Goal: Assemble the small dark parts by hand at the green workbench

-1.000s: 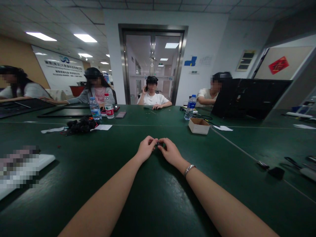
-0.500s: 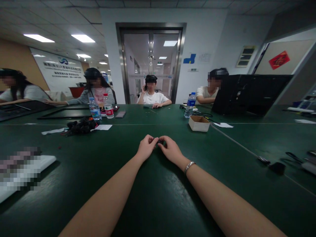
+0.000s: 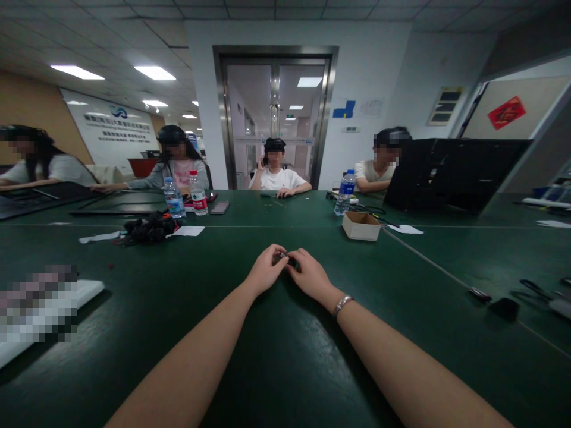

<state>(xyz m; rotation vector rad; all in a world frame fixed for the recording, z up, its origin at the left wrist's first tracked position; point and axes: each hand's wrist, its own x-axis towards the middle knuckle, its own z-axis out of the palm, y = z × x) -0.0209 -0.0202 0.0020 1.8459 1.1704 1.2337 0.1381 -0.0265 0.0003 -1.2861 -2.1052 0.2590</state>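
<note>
Over the middle of the dark green table, my left hand and my right hand meet with their fingertips close together. Between them is a small dark object, mostly hidden by the fingers, so its shape is hard to tell. The fingers of both hands are curled and pinched on it, left hand from the left, right hand from the right. A silver bracelet circles my right wrist.
An open cardboard box stands beyond my right hand, near a water bottle. Tangled black cables, papers and two bottles lie or stand at the back left. A white object is at the left. Several people sit around the table; a black monitor stands right.
My left fingers have shifted slightly around the small dark object, and the two hands' fingertips are a little closer. The whole view has moved slightly.
</note>
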